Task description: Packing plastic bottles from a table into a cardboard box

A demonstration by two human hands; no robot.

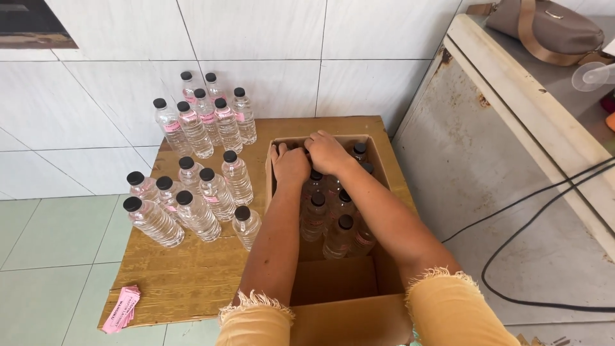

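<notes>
An open cardboard box (pixel 333 320) sits on a low wooden board (pixel 179 282), with several clear plastic bottles with black caps (pixel 339 234) standing in its far half. My left hand (pixel 290 164) and my right hand (pixel 327 151) are both closed over bottle tops at the box's far left corner; the bottles under them are hidden. Outside the box, to the left, stand two groups of the same bottles with pink labels: a near cluster (pixel 192 202) and a far cluster (pixel 208 115) by the wall.
A stack of pink labels (pixel 122 309) lies at the board's near left corner. A white chest freezer (pixel 512 128) stands to the right with a brown bag (pixel 551 29) on top. Black cables (pixel 532 224) run down its side to the floor. White tiled wall behind.
</notes>
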